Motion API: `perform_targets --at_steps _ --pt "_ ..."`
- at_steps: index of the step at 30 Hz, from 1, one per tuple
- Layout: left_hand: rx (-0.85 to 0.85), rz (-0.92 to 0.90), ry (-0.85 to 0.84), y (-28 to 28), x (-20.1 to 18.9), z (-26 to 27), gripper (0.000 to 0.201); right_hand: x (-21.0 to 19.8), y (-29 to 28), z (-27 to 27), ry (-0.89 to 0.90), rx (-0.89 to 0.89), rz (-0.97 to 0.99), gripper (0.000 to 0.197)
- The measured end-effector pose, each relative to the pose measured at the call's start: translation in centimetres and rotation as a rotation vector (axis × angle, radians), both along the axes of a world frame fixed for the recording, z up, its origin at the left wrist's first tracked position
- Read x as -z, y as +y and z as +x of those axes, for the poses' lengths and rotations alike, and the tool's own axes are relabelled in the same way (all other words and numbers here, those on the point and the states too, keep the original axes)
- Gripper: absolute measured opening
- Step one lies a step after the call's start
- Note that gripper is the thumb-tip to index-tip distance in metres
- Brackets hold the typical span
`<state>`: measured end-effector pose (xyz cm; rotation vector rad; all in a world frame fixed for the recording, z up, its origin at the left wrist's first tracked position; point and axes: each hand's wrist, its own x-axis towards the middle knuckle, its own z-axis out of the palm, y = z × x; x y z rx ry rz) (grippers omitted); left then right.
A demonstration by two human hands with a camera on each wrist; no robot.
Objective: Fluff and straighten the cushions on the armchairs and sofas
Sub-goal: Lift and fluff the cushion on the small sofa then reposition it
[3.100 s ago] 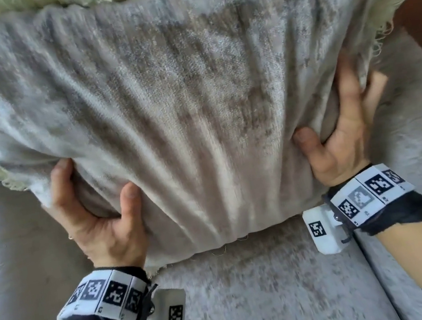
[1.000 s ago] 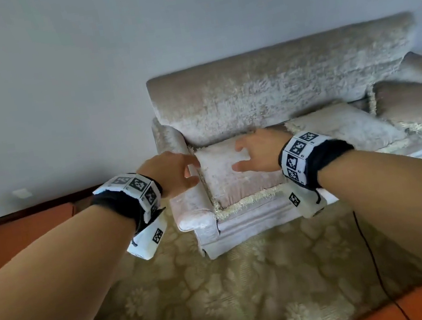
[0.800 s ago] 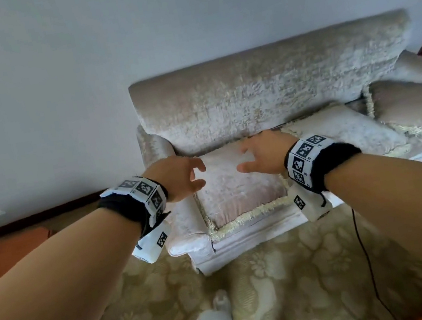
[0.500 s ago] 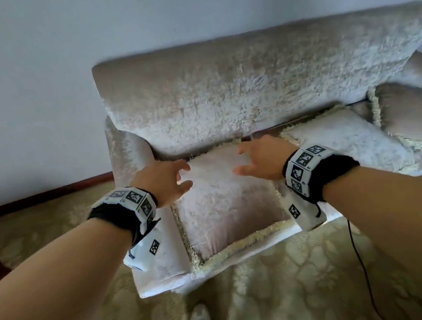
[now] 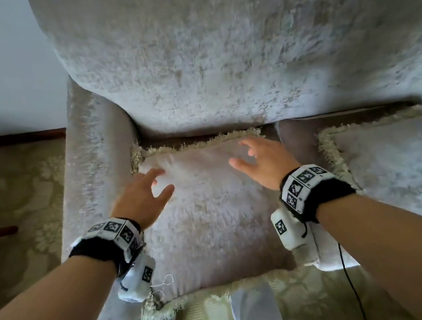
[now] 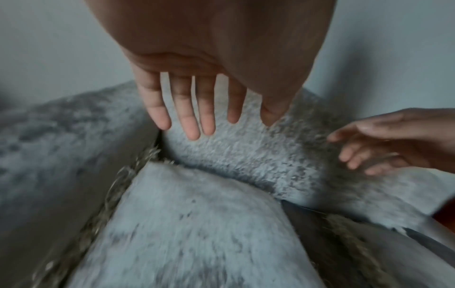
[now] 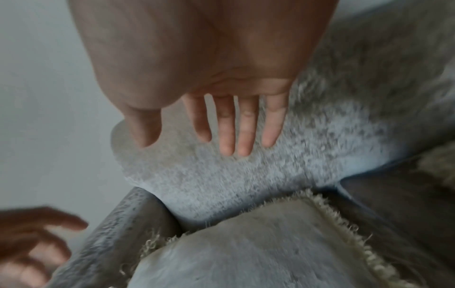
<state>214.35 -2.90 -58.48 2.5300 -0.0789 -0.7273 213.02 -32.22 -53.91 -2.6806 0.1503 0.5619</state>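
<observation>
A pale grey velvet cushion point(image 5: 210, 215) with a cream fringe lies flat on the left seat of the sofa point(image 5: 240, 43), against the left armrest point(image 5: 95, 179). My left hand point(image 5: 148, 190) hovers over its far left part with fingers spread and holds nothing. Over its far right corner my right hand point(image 5: 257, 160) hangs the same way, fingers straight and apart. The left wrist view shows the left hand's fingers point(image 6: 192, 113) above the cushion point(image 6: 192, 233); the right wrist view shows the right hand's fingers point(image 7: 236, 128) above the cushion point(image 7: 258, 253). Neither hand clearly touches it.
A second fringed cushion point(image 5: 408, 177) lies flat on the seat to the right. The sofa's backrest rises right behind both cushions. A patterned beige carpet point(image 5: 9, 193) covers the floor, a black cable point(image 5: 349, 276) hangs by my right arm, and my legs point(image 5: 255, 317) stand at the seat's front edge.
I have stepped up to the sofa and both open hands have come down from mid-air to just over the left cushion. Earlier I was gripping a different cushion with both hands.
</observation>
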Motion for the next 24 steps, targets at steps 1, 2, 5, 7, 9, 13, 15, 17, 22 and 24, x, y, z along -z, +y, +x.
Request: perform_targets --at_steps 1,2,5,7,9,13,15,17,22,24 --pt "-0.076 -0.021 0.011 -0.2 2.1 0.0 0.054 1.9 -0.9 0.8 -0.015 0.025 0.033 0.071" --pt "-0.140 -0.025 0.023 -0.3 4.2 -0.2 0.057 4.0 -1.8 1.2 -0.021 0.058 0.062 0.075" --pt "-0.254 0.029 0.072 -1.0 10.2 -0.7 0.062 10.4 -4.0 1.2 0.012 0.209 0.129 0.090" --pt "-0.338 0.059 0.070 -1.5 13.4 -0.7 0.065 14.8 -5.4 0.6 0.074 0.308 0.145 0.082" --pt "-0.430 0.091 0.027 -1.8 15.7 -0.5 0.071 18.3 -6.5 -0.1 0.117 0.364 0.111 0.080" --pt "-0.511 0.039 0.062 -1.8 17.3 -0.1 0.090 22.0 -6.6 -0.7 0.151 0.403 0.089 0.088" --pt "-0.544 -0.008 0.092 -1.4 17.6 0.1 0.098 22.8 -6.0 -0.7 0.165 0.442 0.180 0.087" --pt "-0.571 -0.038 0.133 -1.2 17.6 0.6 0.104 23.6 -5.6 -0.7 0.155 0.472 0.235 0.091" --pt "-0.533 -0.131 0.224 -1.2 17.8 1.3 0.111 25.1 -5.9 -1.0 0.158 0.504 0.267 0.096" --pt "-0.504 -0.151 0.233 -1.0 18.4 1.3 0.117 25.8 -5.8 -1.0 0.158 0.508 0.297 0.091"
